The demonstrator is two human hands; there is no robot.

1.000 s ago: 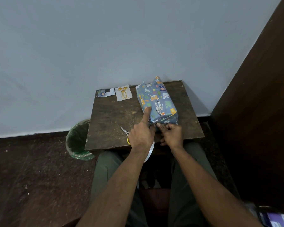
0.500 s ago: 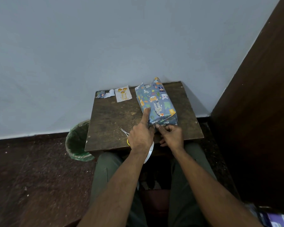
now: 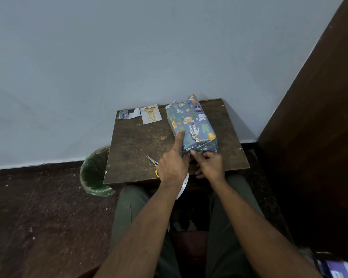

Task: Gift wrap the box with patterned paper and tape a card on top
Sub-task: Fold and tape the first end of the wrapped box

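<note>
The box (image 3: 191, 125) lies wrapped in blue animal-print paper on the small dark wooden table (image 3: 137, 149), its far end paper standing up loose. My left hand (image 3: 174, 163) lays a straight index finger on the box's top left edge; its other fingers are curled at the near corner. My right hand (image 3: 209, 165) has its fingers curled at the box's near end and pinches the folded paper flap (image 3: 199, 148) there. The white card (image 3: 150, 116) with gold print lies at the table's back edge.
Scissors (image 3: 152, 161) with yellow handles lie left of my left hand. A white tape roll (image 3: 184, 184) shows under my left wrist at the table's front edge. A paper scrap (image 3: 129, 113) lies beside the card. A green-lined bin (image 3: 94, 173) stands left of the table.
</note>
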